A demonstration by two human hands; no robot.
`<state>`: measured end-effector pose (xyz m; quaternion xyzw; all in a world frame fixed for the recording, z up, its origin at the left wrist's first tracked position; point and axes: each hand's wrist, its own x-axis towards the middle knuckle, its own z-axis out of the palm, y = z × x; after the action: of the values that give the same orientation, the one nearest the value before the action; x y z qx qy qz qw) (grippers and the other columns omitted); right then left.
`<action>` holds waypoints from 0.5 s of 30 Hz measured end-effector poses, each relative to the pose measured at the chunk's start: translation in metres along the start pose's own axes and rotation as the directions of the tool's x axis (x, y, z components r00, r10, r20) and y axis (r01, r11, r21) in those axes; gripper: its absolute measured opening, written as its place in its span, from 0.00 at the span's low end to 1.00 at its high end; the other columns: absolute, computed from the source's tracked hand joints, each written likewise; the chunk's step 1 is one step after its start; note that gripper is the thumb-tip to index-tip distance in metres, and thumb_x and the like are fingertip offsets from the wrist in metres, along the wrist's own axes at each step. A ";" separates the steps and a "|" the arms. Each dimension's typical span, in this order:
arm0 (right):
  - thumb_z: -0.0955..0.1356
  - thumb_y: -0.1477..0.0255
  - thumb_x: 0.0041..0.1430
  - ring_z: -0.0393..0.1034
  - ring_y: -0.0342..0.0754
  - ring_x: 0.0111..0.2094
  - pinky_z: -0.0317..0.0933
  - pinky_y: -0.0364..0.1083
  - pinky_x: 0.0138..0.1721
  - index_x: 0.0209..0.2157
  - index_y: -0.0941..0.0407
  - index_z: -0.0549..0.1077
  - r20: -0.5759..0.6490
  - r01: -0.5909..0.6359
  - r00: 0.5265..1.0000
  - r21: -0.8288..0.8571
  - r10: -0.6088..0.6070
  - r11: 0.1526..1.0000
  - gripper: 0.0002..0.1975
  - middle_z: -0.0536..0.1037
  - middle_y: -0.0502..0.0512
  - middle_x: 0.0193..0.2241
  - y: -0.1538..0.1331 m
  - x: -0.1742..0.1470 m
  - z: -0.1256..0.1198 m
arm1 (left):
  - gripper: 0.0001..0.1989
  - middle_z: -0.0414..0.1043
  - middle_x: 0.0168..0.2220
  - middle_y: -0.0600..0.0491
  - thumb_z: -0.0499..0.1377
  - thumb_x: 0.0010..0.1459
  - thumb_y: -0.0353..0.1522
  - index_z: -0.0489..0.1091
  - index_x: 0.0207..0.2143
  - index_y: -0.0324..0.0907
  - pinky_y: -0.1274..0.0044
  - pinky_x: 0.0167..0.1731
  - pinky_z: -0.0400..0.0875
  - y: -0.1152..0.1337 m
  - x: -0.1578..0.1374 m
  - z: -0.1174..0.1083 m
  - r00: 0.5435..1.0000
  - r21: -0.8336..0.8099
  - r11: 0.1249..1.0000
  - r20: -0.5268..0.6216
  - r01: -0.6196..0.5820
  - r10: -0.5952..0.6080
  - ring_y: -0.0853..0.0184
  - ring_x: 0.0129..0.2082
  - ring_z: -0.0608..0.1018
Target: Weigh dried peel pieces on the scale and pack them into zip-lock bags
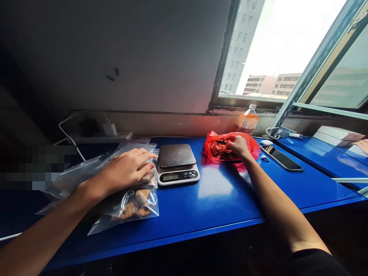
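My left hand (126, 168) rests palm down, fingers stretched out, on clear plastic bags (140, 203) holding brown, crumbly-looking chunks. Right beside its fingertips stands a digital kitchen scale (178, 176) with a bare dark platform; its display is lit, but the digits are hard to read. My right hand (239, 147) reaches into an open red plastic bag (254, 145) full of reddish-brown dried pieces (220, 149). Its fingers are curled closed, and their tips are hidden among the pieces, so what they grip does not show.
An orange drink bottle (248, 119) stands behind the red bag, below the window. To the right lie a phone (281, 158), a white earbud case (266, 142) and an earbud (264, 158). A white charger (109, 128) with a cable sits at the back left. The blue table's front edge (201, 237) runs nearest me.
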<state>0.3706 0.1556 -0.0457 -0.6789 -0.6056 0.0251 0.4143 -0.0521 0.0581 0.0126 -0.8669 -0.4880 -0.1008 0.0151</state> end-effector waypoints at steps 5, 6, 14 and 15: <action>0.62 0.79 0.43 0.69 0.46 0.25 0.59 0.42 0.28 0.29 0.60 0.78 0.012 0.008 1.000 -0.005 -0.008 1.000 0.13 0.79 0.54 0.24 0.001 -0.003 -0.003 | 0.26 0.73 0.53 0.47 0.46 0.65 0.46 0.70 0.55 0.44 0.64 0.53 0.66 -0.008 -0.001 -0.002 0.999 0.017 0.999 -0.018 0.040 -0.039 0.53 0.53 0.72; 0.62 0.79 0.43 0.68 0.45 0.25 0.58 0.42 0.28 0.28 0.60 0.77 0.008 0.007 1.000 -0.010 -0.007 1.000 0.13 0.78 0.54 0.23 0.000 -0.004 -0.003 | 0.26 0.72 0.54 0.47 0.46 0.65 0.47 0.70 0.56 0.44 0.63 0.54 0.65 -0.011 -0.001 -0.002 0.998 0.038 0.998 -0.017 0.056 -0.055 0.52 0.55 0.71; 0.64 0.76 0.48 0.68 0.46 0.26 0.59 0.43 0.31 0.24 0.58 0.74 0.060 0.098 0.994 -0.053 -0.095 0.994 0.06 0.77 0.55 0.23 -0.021 -0.013 0.000 | 0.37 0.66 0.61 0.43 0.49 0.59 0.57 0.62 0.62 0.46 0.59 0.52 0.67 -0.031 -0.001 -0.003 0.948 -0.015 0.950 0.071 0.312 -0.310 0.46 0.55 0.73; 0.64 0.75 0.50 0.69 0.46 0.28 0.59 0.43 0.33 0.26 0.58 0.75 0.073 0.132 0.989 -0.049 -0.128 0.990 0.07 0.78 0.55 0.26 -0.026 -0.015 0.000 | 0.35 0.67 0.61 0.44 0.51 0.59 0.56 0.62 0.62 0.47 0.60 0.52 0.68 -0.033 -0.001 -0.004 0.949 -0.032 0.949 0.049 0.313 -0.312 0.47 0.55 0.74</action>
<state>0.3460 0.1410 -0.0369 -0.6478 -0.6630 0.0054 0.3751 -0.0808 0.0742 0.0141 -0.7808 -0.6172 -0.0926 -0.0289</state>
